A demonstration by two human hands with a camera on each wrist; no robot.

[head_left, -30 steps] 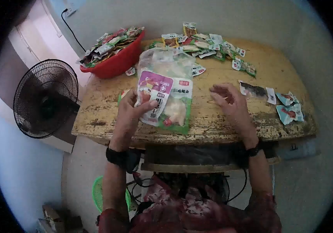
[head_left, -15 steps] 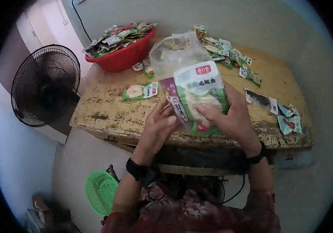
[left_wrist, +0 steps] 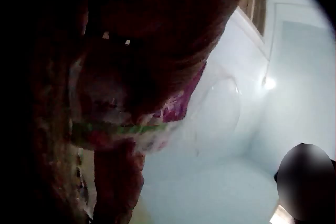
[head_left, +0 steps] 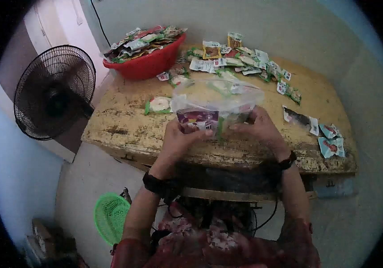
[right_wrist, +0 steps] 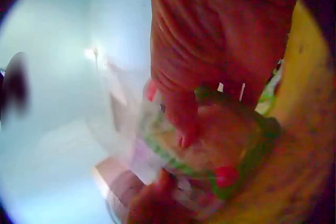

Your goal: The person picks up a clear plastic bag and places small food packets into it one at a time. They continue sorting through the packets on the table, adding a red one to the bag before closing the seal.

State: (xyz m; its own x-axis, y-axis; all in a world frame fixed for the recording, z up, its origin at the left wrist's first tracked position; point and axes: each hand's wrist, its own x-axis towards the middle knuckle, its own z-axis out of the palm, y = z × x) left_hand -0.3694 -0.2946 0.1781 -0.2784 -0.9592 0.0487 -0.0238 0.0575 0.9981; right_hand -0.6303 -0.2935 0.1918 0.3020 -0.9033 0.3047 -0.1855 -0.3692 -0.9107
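Note:
In the head view a clear plastic bag (head_left: 218, 96) with its wide mouth upward is held between both hands over the table's near part. A purple packet (head_left: 196, 117) shows at its left side, a green-edged one (right_wrist: 210, 140) at its right. My left hand (head_left: 177, 140) grips the left lower side, thumb in front. My right hand (head_left: 262, 130) grips the right side, its thumb also on the front. From the right wrist, the thumb lies over the green-edged packet. The left wrist view is dark, with the left hand (left_wrist: 157, 40) over the packets.
A red basin (head_left: 149, 64) heaped with packets stands at the back left, and a pile of packets (head_left: 240, 60) lies at the back. One packet (head_left: 159, 104) lies left of the bag, several at the right. A fan (head_left: 55, 91) and green basket (head_left: 110, 219) are off the table.
My right hand came across from the right and took hold of the bag. The bag moved right, and its top now tips toward the camera, showing its opening.

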